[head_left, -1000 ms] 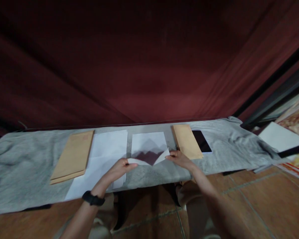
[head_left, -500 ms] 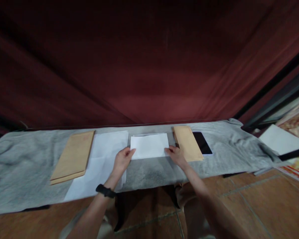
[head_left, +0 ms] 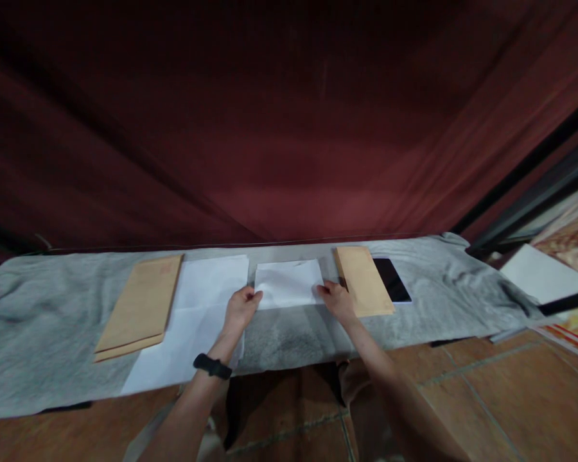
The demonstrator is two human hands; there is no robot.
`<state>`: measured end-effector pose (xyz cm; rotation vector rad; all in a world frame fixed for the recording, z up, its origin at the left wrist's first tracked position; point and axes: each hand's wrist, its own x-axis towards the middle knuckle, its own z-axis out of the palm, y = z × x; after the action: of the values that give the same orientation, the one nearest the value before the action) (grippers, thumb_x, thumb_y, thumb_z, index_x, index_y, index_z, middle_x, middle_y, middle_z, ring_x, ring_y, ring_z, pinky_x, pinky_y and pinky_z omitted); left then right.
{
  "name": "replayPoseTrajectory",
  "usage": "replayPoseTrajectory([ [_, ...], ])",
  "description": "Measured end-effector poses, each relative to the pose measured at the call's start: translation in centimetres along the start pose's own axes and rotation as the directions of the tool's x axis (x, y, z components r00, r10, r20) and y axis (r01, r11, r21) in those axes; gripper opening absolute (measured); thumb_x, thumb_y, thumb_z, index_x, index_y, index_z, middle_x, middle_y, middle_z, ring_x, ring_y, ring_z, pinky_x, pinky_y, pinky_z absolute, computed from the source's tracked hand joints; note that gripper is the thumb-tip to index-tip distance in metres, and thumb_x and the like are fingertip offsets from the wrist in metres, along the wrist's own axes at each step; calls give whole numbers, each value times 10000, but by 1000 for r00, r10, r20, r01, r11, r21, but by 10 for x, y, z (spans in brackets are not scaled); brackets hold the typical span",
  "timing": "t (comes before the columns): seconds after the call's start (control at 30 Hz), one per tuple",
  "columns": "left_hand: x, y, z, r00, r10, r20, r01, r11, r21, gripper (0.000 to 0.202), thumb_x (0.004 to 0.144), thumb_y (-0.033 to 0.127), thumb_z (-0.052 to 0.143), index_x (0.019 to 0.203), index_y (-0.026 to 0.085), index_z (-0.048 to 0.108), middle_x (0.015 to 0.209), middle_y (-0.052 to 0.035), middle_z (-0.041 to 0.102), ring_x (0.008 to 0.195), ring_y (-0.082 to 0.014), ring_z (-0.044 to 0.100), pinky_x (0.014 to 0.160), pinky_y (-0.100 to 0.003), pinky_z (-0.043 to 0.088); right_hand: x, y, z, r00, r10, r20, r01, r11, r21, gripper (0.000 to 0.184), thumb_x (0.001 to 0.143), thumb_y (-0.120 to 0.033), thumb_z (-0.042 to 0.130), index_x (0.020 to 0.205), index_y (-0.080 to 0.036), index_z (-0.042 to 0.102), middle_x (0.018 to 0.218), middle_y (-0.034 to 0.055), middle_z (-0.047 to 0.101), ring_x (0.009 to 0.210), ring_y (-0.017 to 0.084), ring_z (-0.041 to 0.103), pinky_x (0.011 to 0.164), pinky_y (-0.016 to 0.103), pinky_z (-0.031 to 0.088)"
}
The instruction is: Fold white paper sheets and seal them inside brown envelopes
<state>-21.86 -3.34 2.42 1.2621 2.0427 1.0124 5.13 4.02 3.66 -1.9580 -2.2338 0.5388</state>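
A folded white sheet of paper (head_left: 289, 283) lies on the grey cloth (head_left: 52, 321) that covers the table. My left hand (head_left: 241, 307) pinches the sheet's near left corner, fingers curled. My right hand (head_left: 336, 299) presses and grips its near right corner. A black band sits on my left wrist. To the left of the sheet lies a stack of flat white sheets (head_left: 192, 321), partly under my left hand. Just right of my right hand is a brown envelope (head_left: 363, 281).
A second, larger brown envelope (head_left: 142, 307) lies at the left. A dark phone (head_left: 392, 280) rests beside the right envelope. A dark red curtain hangs behind the table. White paper (head_left: 542, 274) and a black bar lie at far right. Tiled floor lies below.
The sheet's near half, lifted a second ago, has been folded over onto the far half and now lies flat. Both hands moved away from me with it and rest at its near corners.
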Motion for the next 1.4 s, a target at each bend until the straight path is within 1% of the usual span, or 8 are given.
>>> replayPoseTrajectory([
  [0.27,9,5,5,994,-107,-34,111,976,189,231,833,391,568,664,235,582,594,26,594,622,-161,582,577,-246,374,0,-14,3,996,51,-68,-59,990,-127,332,1043,-396,456,1102,-192,711,1012,125,773,973,239,741,762,273,506],
  [0.53,9,18,7,981,-183,-59,192,911,364,228,894,407,560,874,229,702,865,-52,754,834,-218,700,658,-275,432,-2,-22,10,988,49,-145,-74,981,-179,355,1048,-381,438,1192,-131,645,940,163,753,918,265,750,750,315,525],
  [0.63,9,21,6,977,-206,-60,213,897,387,245,900,418,555,915,232,714,932,-66,769,883,-233,711,668,-283,445,-2,-22,14,984,34,-176,-68,979,-192,356,1049,-370,424,1206,-125,629,921,163,749,894,273,749,734,327,526],
  [0.8,12,20,5,974,-222,-47,223,896,384,210,886,393,586,918,233,719,947,-61,774,897,-226,714,666,-275,453,0,-20,20,976,21,-219,-66,977,-201,373,1048,-359,423,1292,-114,562,964,158,741,895,249,741,716,298,514],
  [0.97,13,16,4,981,-192,-36,192,911,364,184,871,383,607,861,229,707,870,-44,761,838,-211,705,638,-264,432,-1,-22,17,971,19,-240,-62,983,-173,310,1041,-342,428,1213,-130,575,1071,160,708,900,234,711,724,299,496],
  [1.13,14,17,3,984,-177,-30,176,917,357,159,843,365,630,819,228,707,784,-38,740,775,-209,687,608,-265,408,-4,-27,11,937,-88,-338,29,984,-177,290,1005,-260,464,1225,-122,591,1141,189,658,1067,288,609,901,384,473],
  [1.27,14,20,2,978,-206,-13,198,915,352,157,834,360,630,836,225,711,778,-34,730,773,-205,683,611,-263,404,-3,-35,14,898,-254,-360,223,966,-127,370,999,-251,478,1340,-134,561,1340,184,595,1195,309,538,1014,444,430],
  [1.4,13,24,0,977,-214,4,198,909,366,163,846,359,620,840,220,705,833,-46,738,820,-209,687,631,-267,407,-3,-46,28,862,-389,-325,404,915,-25,403,1028,-258,425,1386,-136,562,1496,143,514,1357,261,460,1125,403,386],
])
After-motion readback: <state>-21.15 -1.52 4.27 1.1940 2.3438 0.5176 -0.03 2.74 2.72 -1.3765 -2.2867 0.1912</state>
